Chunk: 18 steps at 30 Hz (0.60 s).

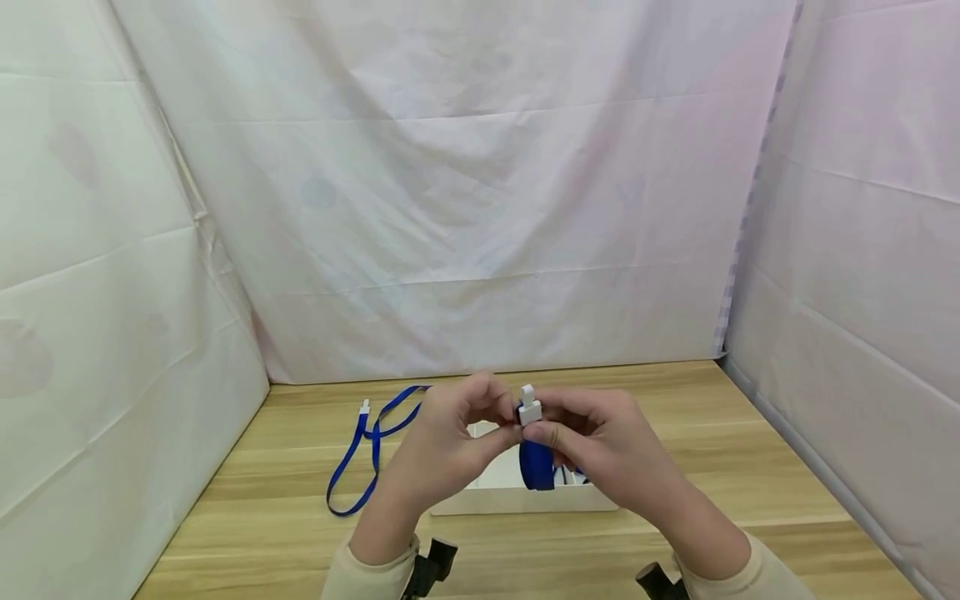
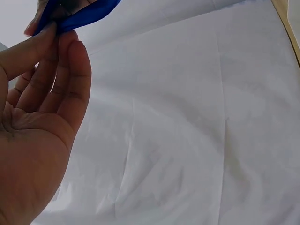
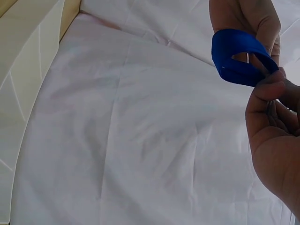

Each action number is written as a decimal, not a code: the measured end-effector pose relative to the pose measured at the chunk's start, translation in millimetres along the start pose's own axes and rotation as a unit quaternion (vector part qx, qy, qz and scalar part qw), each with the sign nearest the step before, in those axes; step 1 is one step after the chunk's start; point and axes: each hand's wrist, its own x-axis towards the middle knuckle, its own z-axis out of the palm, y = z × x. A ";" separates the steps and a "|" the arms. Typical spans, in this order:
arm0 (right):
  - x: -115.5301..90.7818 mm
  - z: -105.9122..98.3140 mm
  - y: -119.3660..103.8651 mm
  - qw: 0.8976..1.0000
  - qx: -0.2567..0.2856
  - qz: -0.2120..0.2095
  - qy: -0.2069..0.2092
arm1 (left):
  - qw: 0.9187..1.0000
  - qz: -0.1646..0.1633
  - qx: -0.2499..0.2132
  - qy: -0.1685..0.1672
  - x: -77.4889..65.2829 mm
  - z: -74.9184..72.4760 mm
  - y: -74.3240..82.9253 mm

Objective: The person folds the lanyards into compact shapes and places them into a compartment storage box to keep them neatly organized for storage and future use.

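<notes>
In front of me both hands hold a blue lanyard [image 1: 536, 467] wound into a loop, with its white plastic clip [image 1: 529, 410] pointing up. My left hand [image 1: 450, 437] pinches the strap beside the clip between thumb and fingertips. From the other side, my right hand [image 1: 611, 442] grips the lanyard just below the clip, thumb in front. The right wrist view shows the coiled band [image 3: 239, 41] as a ring between the two hands. In the left wrist view, the blue strap [image 2: 91, 14] crosses at the left thumb [image 2: 30, 54].
Behind and below the hands a white divided box [image 1: 517, 502] stands on the wooden table [image 1: 247, 517], with dark and blue things at its right end. A second blue lanyard [image 1: 352, 458] lies loosely looped to the left. White cloth walls [image 1: 480, 208] enclose the table.
</notes>
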 end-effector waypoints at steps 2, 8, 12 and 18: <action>-1.2 0.5 0.3 1.000 0.000 0.000 0.007 | 1.000 -0.005 -0.011 0.003 -0.2 0.9 -1.6; -6.3 5.5 7.1 0.998 0.001 -0.032 0.052 | 0.991 -0.089 -0.088 0.050 -2.4 6.9 -7.3; -8.0 11.6 12.4 0.994 0.013 -0.064 0.089 | 0.973 -0.158 -0.150 0.082 -3.4 12.6 -7.7; -9.5 21.3 20.4 0.984 0.043 -0.110 0.131 | 0.947 -0.195 -0.231 0.106 -3.0 20.2 -7.2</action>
